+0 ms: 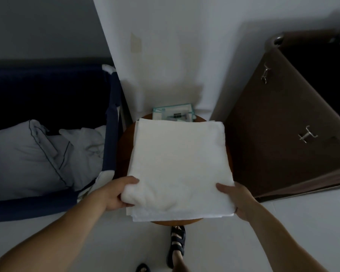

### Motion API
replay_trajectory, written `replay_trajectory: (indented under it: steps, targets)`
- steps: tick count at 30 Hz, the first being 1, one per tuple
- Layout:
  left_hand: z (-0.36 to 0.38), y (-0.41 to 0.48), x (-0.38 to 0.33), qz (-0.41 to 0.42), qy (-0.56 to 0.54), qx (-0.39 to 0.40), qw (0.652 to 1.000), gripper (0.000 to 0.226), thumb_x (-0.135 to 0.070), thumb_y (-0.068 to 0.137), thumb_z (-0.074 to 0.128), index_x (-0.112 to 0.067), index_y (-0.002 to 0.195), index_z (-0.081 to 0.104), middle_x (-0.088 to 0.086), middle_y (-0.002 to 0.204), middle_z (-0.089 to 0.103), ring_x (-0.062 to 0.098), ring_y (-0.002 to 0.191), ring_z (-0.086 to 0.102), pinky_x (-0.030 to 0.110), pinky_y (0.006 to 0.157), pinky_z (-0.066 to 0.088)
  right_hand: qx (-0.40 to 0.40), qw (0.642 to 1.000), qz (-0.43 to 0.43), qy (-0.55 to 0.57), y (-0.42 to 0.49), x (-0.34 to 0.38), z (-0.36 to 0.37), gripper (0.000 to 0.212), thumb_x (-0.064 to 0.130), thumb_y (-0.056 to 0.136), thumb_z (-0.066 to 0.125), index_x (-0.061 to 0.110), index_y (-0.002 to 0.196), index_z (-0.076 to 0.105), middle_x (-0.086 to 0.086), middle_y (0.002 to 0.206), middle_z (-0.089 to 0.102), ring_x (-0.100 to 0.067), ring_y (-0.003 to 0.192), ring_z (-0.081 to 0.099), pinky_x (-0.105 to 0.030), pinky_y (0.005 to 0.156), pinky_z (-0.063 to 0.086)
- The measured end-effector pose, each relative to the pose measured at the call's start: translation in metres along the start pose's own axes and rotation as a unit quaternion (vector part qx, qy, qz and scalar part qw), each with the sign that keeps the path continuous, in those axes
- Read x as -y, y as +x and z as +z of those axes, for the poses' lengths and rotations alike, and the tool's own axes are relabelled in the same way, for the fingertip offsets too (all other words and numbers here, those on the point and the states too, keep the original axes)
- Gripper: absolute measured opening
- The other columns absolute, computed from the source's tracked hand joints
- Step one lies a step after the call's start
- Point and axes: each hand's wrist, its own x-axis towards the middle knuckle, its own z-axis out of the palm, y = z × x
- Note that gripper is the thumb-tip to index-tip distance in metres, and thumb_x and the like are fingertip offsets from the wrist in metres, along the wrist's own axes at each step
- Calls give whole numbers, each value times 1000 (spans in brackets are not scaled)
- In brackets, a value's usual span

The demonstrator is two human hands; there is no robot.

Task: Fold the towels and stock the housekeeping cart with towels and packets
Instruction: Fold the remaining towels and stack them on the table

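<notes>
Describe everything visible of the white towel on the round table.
The white towel looks like soft terry cloth, folded into a thick, roughly square pad with layered edges showing at its near side. It lies flat on the round wooden table, covering most of it. The left hand grips its near left corner, and the right hand grips the near right corner.

Folded towel [177, 163] covers table [123, 148], hemmed between bed rail [113, 107] and cabinet [283, 146]

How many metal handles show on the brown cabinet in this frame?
2. The upper handle is high on the brown cabinet front; the lower handle is below it, nearer the person. A dim shape at top right may be a third.
</notes>
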Motion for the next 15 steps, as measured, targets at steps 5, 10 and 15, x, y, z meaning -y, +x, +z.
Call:
replay_trajectory:
  steps: [5,10,15]
  targets:
    - [20,-37,-75,96,-64,37,993,37,-10,78,67,-12,114,57,22,111,59,40,100,60,47,69,60,19,992,-114,60,-18,77,10,16,6,83,73,10,98,69,-13,90,76,-26,70,74,-34,55,59]
    - [48,-101,-169,273,-119,17,954,9,-11,92,53,-16,99,54,13,98,55,28,89,60,34,66,59,-15,969,-225,99,-48,192,26,15,11,86,73,12,83,58,-1,64,70,-14,51,69,-28,40,53]
    - [55,-137,-181,369,-110,37,922,13,-11,93,52,-22,95,58,4,76,74,20,70,72,33,70,59,0,956,-282,84,-65,227,19,19,21,84,76,17,90,59,-6,98,68,-26,85,68,-32,48,56]
